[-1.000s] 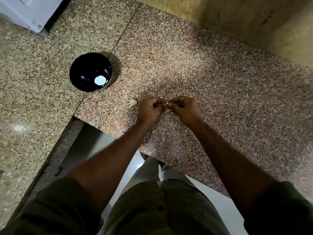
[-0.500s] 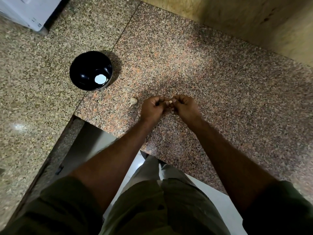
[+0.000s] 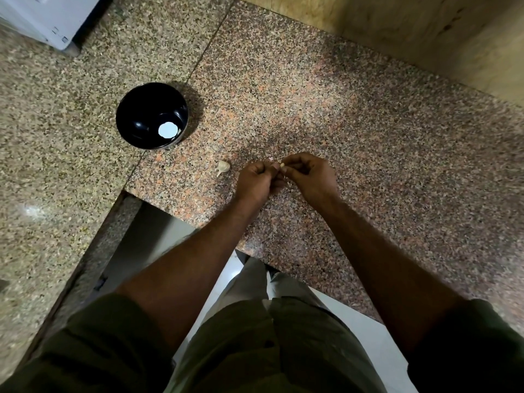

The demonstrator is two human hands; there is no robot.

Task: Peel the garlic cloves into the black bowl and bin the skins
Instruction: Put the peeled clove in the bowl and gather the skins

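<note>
both my hands (image 3: 279,174) pinch one garlic clove (image 3: 282,165); black bowl (image 3: 152,116) lies away to my left, left hand nearer.

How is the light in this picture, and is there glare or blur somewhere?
Head view: dim, warm light; the black bowl throws a soft shadow to its right and shows one bright white glare spot inside; a faint sheen lies on the granite counter at left; edges bend from the wide lens.

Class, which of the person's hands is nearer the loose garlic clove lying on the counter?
Left. The left hand is just right of the loose garlic clove; the right hand lies beyond it, farther right.
</note>
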